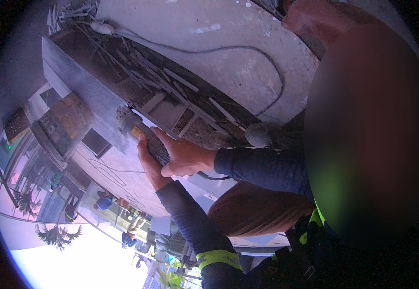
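Observation:
Both my hands are closed around a dark hand-held power tool with a grey metal head, which looks like an angle grinder (136, 131). My left hand (150, 166), on the arm with the yellow-green band, wraps its body from below. My right hand (190, 156) grips it closer to the cord end. A dark cord (214, 177) leads away behind the right hand. The tool's head points up and left, over the edge of a pale slab. Whether a disc is fitted, I cannot tell.
Thin wooden strips (163, 82) fill a trench beside a pale concrete slab (209, 21). Across that slab loops a grey cable (190, 50) with a whitish connector (102, 28). My brown-trousered knee (255, 207) is close by. Distant people (103, 201) appear lower left. A blurred oval hides the right side.

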Available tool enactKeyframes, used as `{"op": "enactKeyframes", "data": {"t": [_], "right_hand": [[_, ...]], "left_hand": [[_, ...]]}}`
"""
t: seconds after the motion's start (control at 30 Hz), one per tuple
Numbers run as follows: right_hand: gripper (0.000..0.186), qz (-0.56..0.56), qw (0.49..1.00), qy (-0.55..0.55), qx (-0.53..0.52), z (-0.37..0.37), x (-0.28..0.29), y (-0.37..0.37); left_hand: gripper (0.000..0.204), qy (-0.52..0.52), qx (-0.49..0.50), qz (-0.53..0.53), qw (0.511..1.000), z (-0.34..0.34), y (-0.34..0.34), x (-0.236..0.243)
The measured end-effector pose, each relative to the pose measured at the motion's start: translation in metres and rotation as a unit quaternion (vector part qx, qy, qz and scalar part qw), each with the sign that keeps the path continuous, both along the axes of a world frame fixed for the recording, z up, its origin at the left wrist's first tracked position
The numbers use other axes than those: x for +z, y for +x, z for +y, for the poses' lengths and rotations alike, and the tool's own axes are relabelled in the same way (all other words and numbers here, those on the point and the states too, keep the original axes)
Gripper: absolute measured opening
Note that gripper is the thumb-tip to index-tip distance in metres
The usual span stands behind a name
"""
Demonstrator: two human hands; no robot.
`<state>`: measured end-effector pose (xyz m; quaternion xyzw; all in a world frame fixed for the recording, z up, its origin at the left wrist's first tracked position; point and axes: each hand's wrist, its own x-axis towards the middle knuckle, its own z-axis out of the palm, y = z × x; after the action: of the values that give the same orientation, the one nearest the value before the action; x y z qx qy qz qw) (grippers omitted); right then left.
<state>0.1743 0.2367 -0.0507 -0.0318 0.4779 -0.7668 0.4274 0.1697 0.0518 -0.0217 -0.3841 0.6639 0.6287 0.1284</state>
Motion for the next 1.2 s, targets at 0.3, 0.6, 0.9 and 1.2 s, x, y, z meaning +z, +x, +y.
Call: {"op": "enactKeyframes", "data": {"t": [0.3, 0.6, 0.9, 1.2], "right_hand": [[0.119, -0.009, 1.000, -0.025, -0.013, -0.006, -0.003, -0.018], [0.122, -0.069, 0.995, -0.069, 0.007, -0.006, 0.000, -0.038], [0.120, -0.066, 0.996, -0.062, 0.015, -0.010, -0.005, -0.050], [0.118, -0.073, 0.995, -0.071, 0.009, -0.013, -0.006, -0.063]], "left_hand": [[0.045, 0.018, 0.027, 0.001, 0.999, 0.013, -0.023, 0.000], [0.045, 0.003, 0.036, -0.012, 0.999, 0.008, -0.041, 0.001], [0.046, 0.011, 0.015, -0.014, 1.000, 0.015, -0.054, 0.002], [0.042, 0.029, 0.018, -0.018, 0.999, 0.007, -0.063, -0.004]]}}
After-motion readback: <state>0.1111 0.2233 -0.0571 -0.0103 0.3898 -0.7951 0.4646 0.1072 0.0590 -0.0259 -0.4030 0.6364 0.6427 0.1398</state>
